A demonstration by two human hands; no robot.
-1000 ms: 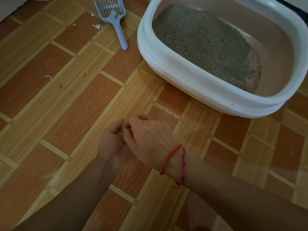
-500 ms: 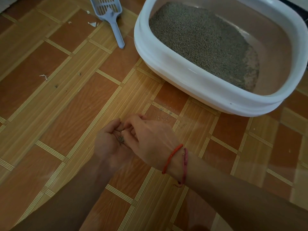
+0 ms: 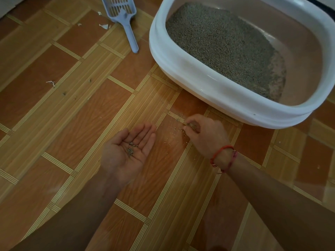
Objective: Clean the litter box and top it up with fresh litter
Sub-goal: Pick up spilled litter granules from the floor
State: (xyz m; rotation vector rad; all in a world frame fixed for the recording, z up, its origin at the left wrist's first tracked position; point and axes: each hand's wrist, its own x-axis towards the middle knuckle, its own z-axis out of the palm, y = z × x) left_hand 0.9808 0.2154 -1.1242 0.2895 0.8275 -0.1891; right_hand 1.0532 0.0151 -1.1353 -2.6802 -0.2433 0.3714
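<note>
Head view: you are looking down at a floor [image 3: 72, 124] covered in wood-grain sheet, printed with red-brown panels and pale striped bands. Your left hand [image 3: 126, 154] is held palm up above it, fingers straight and close together. A small heap of grey grains [image 3: 130, 150] rests in the palm.

Your right hand [image 3: 206, 136], just beside the left, is turned palm down. Its fingers are curled, and the fingertips [image 3: 194, 120] pinch spilled grains [image 3: 175, 129] at the floor surface. More of these lie scattered on the floor between the two hands. Two red cords [image 3: 222, 156] circle the right wrist.

The litter box [image 3: 181, 69], white-rimmed, stands on the floor just beyond the right hand. The grey litter [image 3: 223, 44] inside is banked toward its far-left side, which leaves bare base at the near-right end.

A blue slotted scoop [image 3: 126, 20] lies on the floor well beyond the left hand, beside the box, with its handle toward you. White scraps [image 3: 103, 26] lie near the scoop. A white thread [image 3: 51, 83] lies far to the left of the left hand.
</note>
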